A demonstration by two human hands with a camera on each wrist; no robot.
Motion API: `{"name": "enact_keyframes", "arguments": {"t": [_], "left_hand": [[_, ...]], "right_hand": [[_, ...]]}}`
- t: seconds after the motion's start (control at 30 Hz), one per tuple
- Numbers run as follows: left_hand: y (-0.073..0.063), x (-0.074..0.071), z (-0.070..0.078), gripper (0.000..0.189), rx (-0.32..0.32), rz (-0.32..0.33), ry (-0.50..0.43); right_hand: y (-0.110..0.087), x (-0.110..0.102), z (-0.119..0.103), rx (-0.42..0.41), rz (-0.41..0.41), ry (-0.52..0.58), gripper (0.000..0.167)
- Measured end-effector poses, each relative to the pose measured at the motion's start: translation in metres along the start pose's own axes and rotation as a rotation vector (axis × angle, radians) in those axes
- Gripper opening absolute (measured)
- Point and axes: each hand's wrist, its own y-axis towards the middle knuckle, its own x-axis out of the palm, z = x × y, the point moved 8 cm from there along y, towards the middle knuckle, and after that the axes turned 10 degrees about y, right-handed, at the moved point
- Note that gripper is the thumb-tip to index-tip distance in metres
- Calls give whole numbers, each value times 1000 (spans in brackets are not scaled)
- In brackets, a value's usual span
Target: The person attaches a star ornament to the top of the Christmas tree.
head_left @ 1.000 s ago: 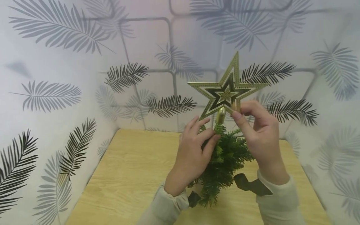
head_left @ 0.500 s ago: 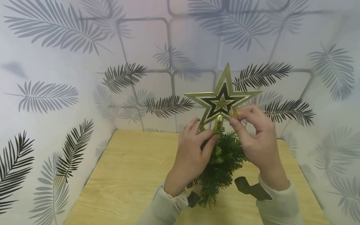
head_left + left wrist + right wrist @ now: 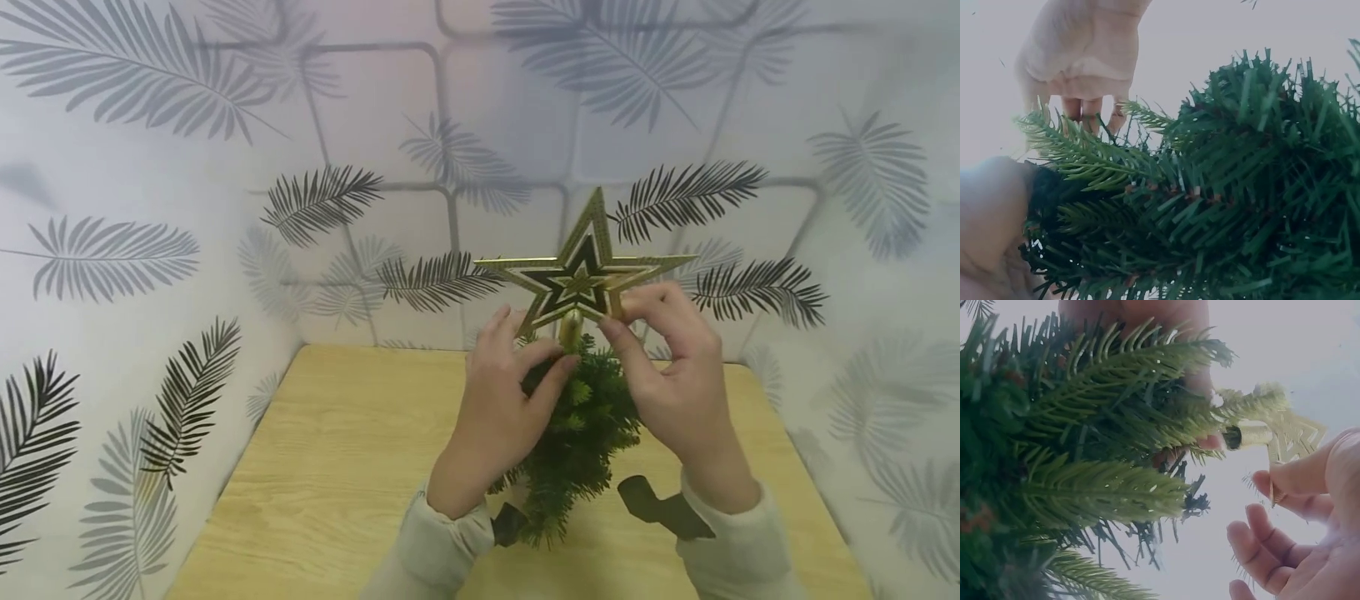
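Observation:
A gold star tree topper, with glittery nested outlines, stands over the tip of a small green artificial Christmas tree. My right hand pinches the star's lower right point between thumb and fingers. Thumb and index of my left hand pinch the tree's top sprig just below the star's gold socket. In the right wrist view the end of the sprig fills the mouth of the tube-shaped socket. Dense branches cover most of the left wrist view and hide the left fingertips there.
The tree stands over a light wooden table. Behind and at both sides rises pale wallpaper printed with grey and black feather leaves. A dark strap piece sticks out from the right sleeve.
The star has come down and leftward in my right hand, its socket now lower onto the tree's tip. My left hand keeps its pinch on the sprig. The head view has shifted slightly.

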Motion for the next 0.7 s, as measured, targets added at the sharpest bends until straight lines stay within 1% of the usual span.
{"name": "enact_keyframes", "arguments": {"t": [0.07, 0.2, 0.37, 0.47, 0.57, 0.6, 0.7], "left_hand": [[1, -2, 0, 25, 13, 4, -13], [2, -3, 1, 28, 52, 13, -37], [-1, -3, -3, 36, 61, 10, -64], [-2, -3, -5, 46, 85, 21, -65], [-5, -2, -5, 64, 115, 16, -47], [-7, 0, -5, 70, 122, 10, -38], [-13, 3, -9, 78, 128, -24, -28]], "right_hand": [[0, 0, 0, 1, 11, 25, 5], [-1, -1, 2, 19, 30, 50, 6], [-2, -3, 6, 56, 24, 39, 6], [-4, -7, 11, 74, 18, 24, 10], [-9, -15, 20, 112, 28, -14, 16], [-12, -18, 23, 124, 32, -24, 17], [-20, -25, 32, 168, 33, -50, 19]]}}
